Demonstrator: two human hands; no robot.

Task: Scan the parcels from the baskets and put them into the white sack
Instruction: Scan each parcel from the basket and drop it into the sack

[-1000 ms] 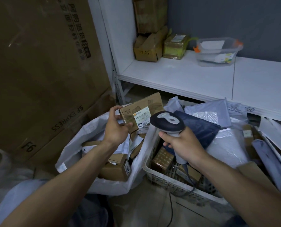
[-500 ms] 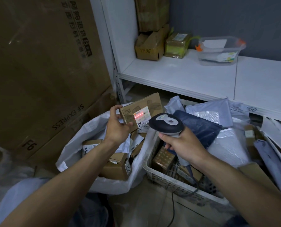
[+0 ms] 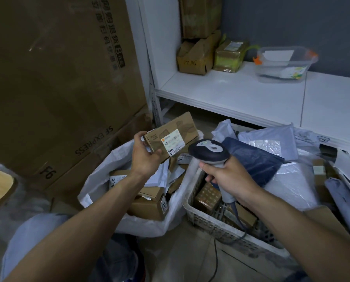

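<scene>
Cardboard parcel (image 3: 171, 137) sits pinched in the left hand (image 3: 144, 157) above the white sack (image 3: 100, 186); the scanner's red line, on its label half a second ago, is gone, so it likely scanned; the right hand (image 3: 229, 177) grips the barcode scanner (image 3: 208, 152) beside the sack
</scene>
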